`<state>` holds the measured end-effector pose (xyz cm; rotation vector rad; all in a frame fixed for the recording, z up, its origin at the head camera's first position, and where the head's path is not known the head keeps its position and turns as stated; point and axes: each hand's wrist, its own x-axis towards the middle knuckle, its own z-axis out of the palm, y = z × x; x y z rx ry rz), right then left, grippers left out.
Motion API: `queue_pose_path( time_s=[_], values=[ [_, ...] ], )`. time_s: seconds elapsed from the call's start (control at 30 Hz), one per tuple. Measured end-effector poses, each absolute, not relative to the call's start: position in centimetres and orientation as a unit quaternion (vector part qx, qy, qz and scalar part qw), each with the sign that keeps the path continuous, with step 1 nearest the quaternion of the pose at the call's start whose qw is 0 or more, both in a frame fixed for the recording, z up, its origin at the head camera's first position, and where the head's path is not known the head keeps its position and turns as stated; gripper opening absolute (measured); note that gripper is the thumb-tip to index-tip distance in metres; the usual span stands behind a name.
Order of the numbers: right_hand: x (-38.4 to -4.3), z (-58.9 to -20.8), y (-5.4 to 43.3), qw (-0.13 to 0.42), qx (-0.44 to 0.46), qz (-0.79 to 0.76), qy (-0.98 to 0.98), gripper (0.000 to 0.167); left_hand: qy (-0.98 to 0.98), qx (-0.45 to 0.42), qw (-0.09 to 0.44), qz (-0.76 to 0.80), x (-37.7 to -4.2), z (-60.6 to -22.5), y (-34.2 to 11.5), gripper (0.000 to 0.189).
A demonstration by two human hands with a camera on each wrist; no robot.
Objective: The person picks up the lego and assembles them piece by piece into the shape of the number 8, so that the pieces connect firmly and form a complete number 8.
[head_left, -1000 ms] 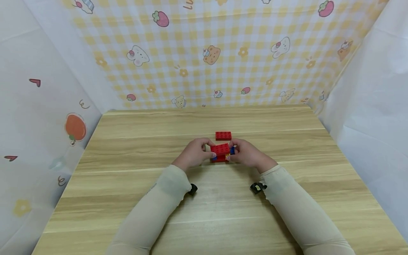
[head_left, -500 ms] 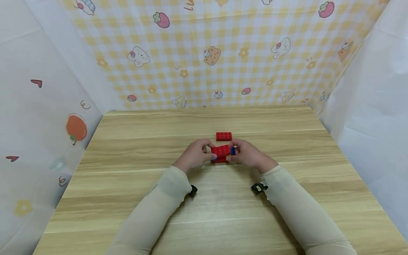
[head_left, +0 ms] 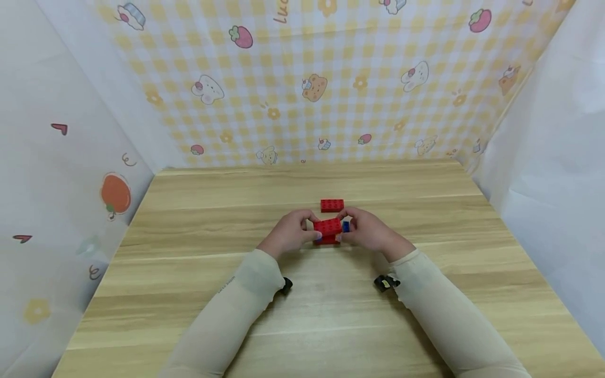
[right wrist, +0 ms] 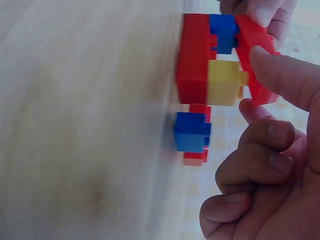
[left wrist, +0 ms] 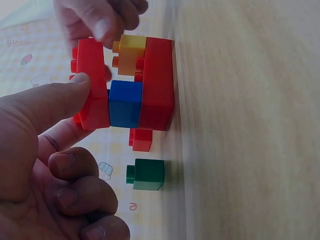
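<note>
My left hand (head_left: 290, 232) and right hand (head_left: 371, 233) pinch the two ends of a red toy building brick (head_left: 328, 227) between thumb and index finger. It lies slanted over a blue brick (left wrist: 125, 104) and a yellow brick (right wrist: 223, 82), which stand on the studs of a lower red brick (left wrist: 159, 82) on the table. In the right wrist view, the yellow brick's studs show in a gap under the upper red brick. The other fingers of both hands are curled in.
Behind the stack lies another red brick (head_left: 332, 205) on the wooden table (head_left: 302, 315). A loose blue brick (right wrist: 190, 131) stands to the right of the stack. A green brick (left wrist: 149, 174) shows in the left wrist view. A patterned cloth (head_left: 283, 79) hangs at the back.
The head view has tilted slightly, so the scene sits a little lower. Both hands keep their grip on the upper red brick, with hardly any movement.
</note>
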<state>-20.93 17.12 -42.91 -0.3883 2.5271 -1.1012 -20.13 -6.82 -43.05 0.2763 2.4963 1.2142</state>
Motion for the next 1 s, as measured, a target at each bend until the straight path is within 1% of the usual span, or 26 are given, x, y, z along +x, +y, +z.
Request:
queue_pose_path(
  time_s=[0.17, 0.37, 0.57, 1.0],
  values=[
    [-20.5, -42.1, 17.0, 0.152, -0.157, -0.382, 0.898, 0.039, 0.881, 0.095, 0.178, 0.428, -20.0, -42.9, -6.8, 0.020],
    [-20.1, -41.6, 16.8, 0.143, -0.162, -0.389, 0.896, 0.037, 0.881, 0.094, 0.182, 0.426, -20.0, -42.9, -6.8, 0.019],
    [-19.9, -41.5, 16.6, 0.122, -0.168, -0.386, 0.899, 0.026, 0.882, 0.100, 0.176, 0.425, -20.0, -43.1, -6.8, 0.020],
    [-19.9, -41.2, 16.6, 0.127, -0.167, -0.387, 0.898, 0.025, 0.887, 0.104, 0.168, 0.417, -19.9, -43.1, -6.6, 0.021]
  ],
)
